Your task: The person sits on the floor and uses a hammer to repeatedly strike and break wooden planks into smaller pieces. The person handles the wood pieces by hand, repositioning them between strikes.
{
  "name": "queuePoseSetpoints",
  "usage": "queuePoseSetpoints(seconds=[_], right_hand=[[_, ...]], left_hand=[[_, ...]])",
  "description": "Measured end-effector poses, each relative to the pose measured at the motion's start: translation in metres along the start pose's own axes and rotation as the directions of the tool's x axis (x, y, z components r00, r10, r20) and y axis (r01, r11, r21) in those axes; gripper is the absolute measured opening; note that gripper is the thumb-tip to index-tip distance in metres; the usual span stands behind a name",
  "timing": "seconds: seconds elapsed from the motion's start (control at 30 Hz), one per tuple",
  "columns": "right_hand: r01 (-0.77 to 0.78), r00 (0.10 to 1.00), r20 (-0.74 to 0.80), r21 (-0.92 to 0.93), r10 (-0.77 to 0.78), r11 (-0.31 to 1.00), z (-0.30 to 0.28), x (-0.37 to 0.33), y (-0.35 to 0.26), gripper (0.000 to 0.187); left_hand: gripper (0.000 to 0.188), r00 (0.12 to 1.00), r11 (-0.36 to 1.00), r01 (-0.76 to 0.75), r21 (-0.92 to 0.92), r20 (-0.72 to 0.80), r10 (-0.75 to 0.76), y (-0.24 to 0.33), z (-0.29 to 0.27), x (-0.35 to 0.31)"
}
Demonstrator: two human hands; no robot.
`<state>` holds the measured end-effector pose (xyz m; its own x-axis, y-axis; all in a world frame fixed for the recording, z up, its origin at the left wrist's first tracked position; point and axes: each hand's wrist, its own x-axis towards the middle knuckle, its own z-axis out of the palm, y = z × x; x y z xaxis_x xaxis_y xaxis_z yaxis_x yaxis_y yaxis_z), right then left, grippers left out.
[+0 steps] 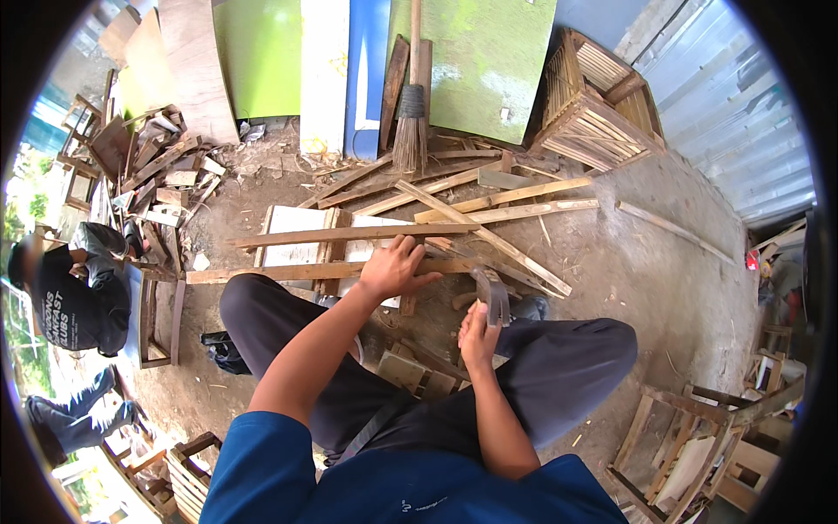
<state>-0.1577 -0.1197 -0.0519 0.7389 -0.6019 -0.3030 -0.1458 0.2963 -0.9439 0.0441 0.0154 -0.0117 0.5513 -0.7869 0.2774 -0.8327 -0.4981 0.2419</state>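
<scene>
Wooden strips (288, 272), two of them, are seen in the head view as long, narrow, flat-sided lengths of brown timber. They are laid across a white panel (297, 218) with a wooden crossbar (332, 249), just beyond the person's knees. A curved, split claw of dark grey metal is shown on the hammer (497, 301).

The nearer strip is touched from above by the left hand (397, 269), its fingers bent forward and thumb spread sideways; whether the wood is pinched cannot be told. The hammer is gripped close below its head by the right hand (476, 336), with fingers wrapped around.

Both strips are pointed left to right, their long axes nearly parallel and tilted slightly, right ends farther from the person.
</scene>
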Motion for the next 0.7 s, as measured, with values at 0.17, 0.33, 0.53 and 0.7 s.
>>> queuePoseSetpoints(seconds=[0.17,0.33,0.53,0.7], right_hand=[[-0.279,0.943,0.222,0.123,0.248,0.952,-0.016,0.021,0.011,0.034],[0.039,0.986,0.155,0.084,-0.052,0.996,-0.015,0.003,0.025,0.022],[-0.118,0.992,0.057,0.054,0.115,0.991,0.001,0.01,0.032,0.019],[0.002,0.998,0.069,0.064,-0.006,0.998,-0.011,0.012,0.039,0.017]], left_hand=[[0.051,1.0,1.0,-0.014,-0.011,-0.022,0.013,-0.002,0.002,-0.003],[0.051,0.992,0.997,-0.057,0.049,-0.106,0.062,-0.003,0.004,-0.006],[0.052,1.0,1.0,-0.009,0.026,-0.006,0.009,-0.002,0.003,-0.005],[0.054,0.999,0.999,0.006,0.037,0.045,-0.007,-0.003,0.01,-0.007]])
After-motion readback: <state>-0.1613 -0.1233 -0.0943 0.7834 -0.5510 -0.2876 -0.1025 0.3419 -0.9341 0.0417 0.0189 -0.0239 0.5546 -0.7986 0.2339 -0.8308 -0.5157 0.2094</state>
